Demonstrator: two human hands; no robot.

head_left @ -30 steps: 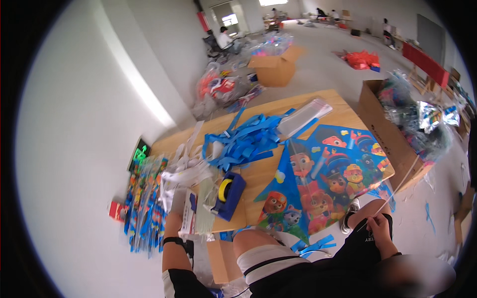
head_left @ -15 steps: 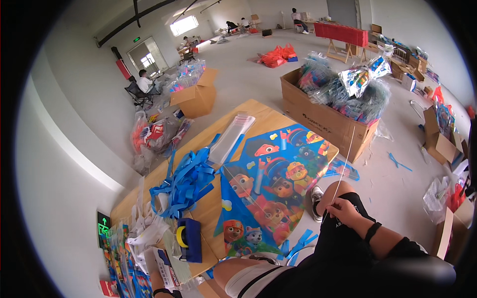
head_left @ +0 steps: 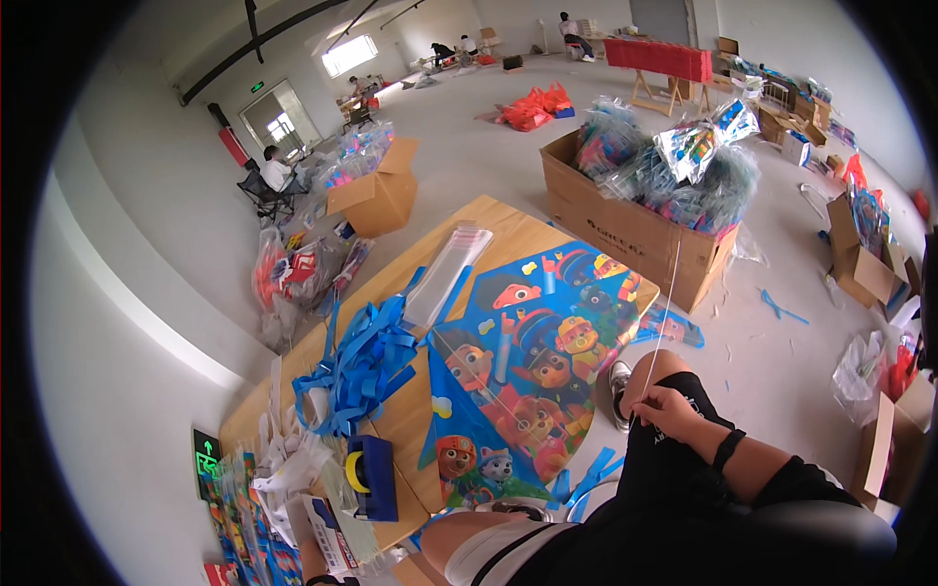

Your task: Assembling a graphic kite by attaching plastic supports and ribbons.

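One rod (head_left: 668, 299), in right hand (head_left: 668, 411), sheet (head_left: 535, 366) leftward

Sheet (head_left: 532, 366) blue, multicoloured cartoon print; rod (head_left: 669, 308) whitish; ribbon heap (head_left: 369, 354) bright blue; tape dispenser (head_left: 379, 479) navy.

A thin, pale, nearly straight rod (head_left: 666, 313), pinched near one end in my right hand (head_left: 669, 412), slants up and away from me. Just right of my mostly hidden left hand (head_left: 302, 523), a long white carton with dark print (head_left: 329, 534) seems to lie slantwise.
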